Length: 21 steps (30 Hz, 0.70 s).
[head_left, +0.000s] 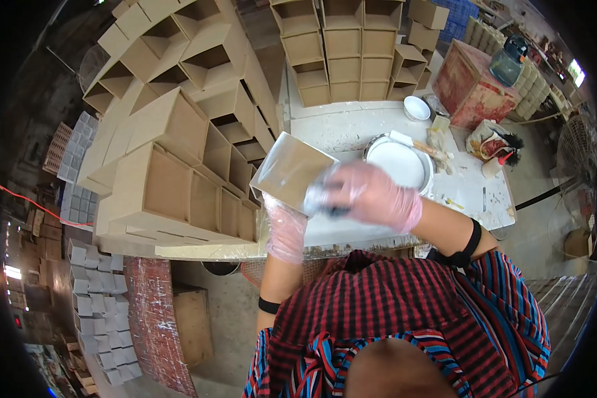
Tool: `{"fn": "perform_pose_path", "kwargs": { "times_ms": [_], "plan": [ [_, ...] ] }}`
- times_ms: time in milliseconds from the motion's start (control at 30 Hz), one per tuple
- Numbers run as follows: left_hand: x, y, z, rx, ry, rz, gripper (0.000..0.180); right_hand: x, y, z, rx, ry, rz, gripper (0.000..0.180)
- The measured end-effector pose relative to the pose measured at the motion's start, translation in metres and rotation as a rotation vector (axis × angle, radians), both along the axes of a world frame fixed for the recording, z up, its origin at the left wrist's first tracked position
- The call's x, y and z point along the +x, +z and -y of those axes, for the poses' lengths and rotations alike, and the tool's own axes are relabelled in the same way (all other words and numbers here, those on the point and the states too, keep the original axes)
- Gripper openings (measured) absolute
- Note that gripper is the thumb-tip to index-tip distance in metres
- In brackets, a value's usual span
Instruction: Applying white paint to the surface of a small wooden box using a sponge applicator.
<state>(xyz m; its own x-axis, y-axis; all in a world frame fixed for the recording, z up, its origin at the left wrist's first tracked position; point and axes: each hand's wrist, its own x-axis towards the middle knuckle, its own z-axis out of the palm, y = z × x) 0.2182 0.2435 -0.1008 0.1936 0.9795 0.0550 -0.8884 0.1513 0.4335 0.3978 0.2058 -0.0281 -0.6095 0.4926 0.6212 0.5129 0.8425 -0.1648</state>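
Note:
A brown board box (290, 170) is held up over the near part of the worktable, tilted, with white smears on its face and along its edge. My left hand (286, 231), in a thin clear glove, is closed on it from below. My right hand (378, 196), gloved too, presses at the box's right side. Its fingers are curled round a whitish and dark pad-like thing (326, 192), blurred by motion, whose kind I cannot make out. Just beyond my right hand stands a round tub (399, 164) of white paint, with a brush (418, 144) lying across its rim.
Tall stacks of brown boxes (169, 182) crowd the table's left side. More stacked boxes (345, 60) stand at the back. A white bowl (416, 109), a red-stained crate (474, 86) and a white bottle (496, 164) are to the right. Grey boxes (99, 292) lie at the lower left.

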Motion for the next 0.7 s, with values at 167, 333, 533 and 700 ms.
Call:
{"fn": "perform_pose_path", "kwargs": {
  "times_ms": [167,333,533,700],
  "plan": [
    [-0.004,0.012,0.008,-0.047,-0.08,-0.047,0.054,0.026,-0.001,-0.027,-0.032,-0.126,-0.065,0.043],
    [-0.005,0.014,0.009,-0.01,-0.288,0.161,0.052,0.029,0.019,-0.012,-0.033,0.046,-0.044,0.041],
    [-0.002,0.004,0.004,-0.062,-0.406,0.139,0.047,0.023,0.021,-0.047,-0.061,-0.007,-0.009,0.032],
    [0.001,0.007,0.007,-0.01,-0.43,0.066,0.045,0.021,0.014,-0.032,-0.017,0.149,0.053,0.034]
  ]
}}
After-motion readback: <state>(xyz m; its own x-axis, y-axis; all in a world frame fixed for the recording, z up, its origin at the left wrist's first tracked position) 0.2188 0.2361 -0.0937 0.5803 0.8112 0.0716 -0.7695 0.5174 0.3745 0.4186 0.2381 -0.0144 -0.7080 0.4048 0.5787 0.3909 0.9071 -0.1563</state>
